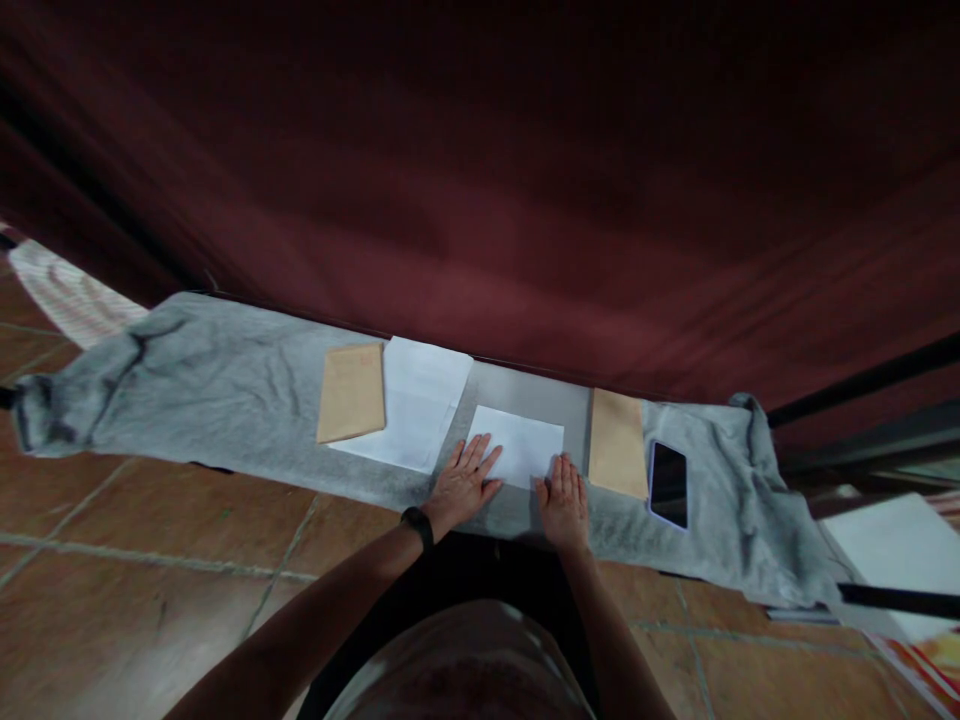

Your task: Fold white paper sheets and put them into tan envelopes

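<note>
A white sheet of paper [523, 437], which looks folded to a smaller size, lies flat on the grey cloth in front of me. My left hand [463, 482] rests on its lower left corner, fingers stretched out. At the lower right corner lies my right hand [564, 503], its fingers flat and the fingertips at the paper's edge. Larger white sheets [420, 395] lie to the left of my left hand. Partly on top of them is a brown envelope or paper packet [351, 393]. Another brown packet [617, 443] lies to the right of my right hand.
A grey cloth [225, 390] covers the long narrow surface. A phone [668, 485] lies right of the right packet. Dark red fabric [480, 220] hangs along the far edge. Tiled floor [172, 600] shows below, and a white board or sheet [900, 560] is at far right.
</note>
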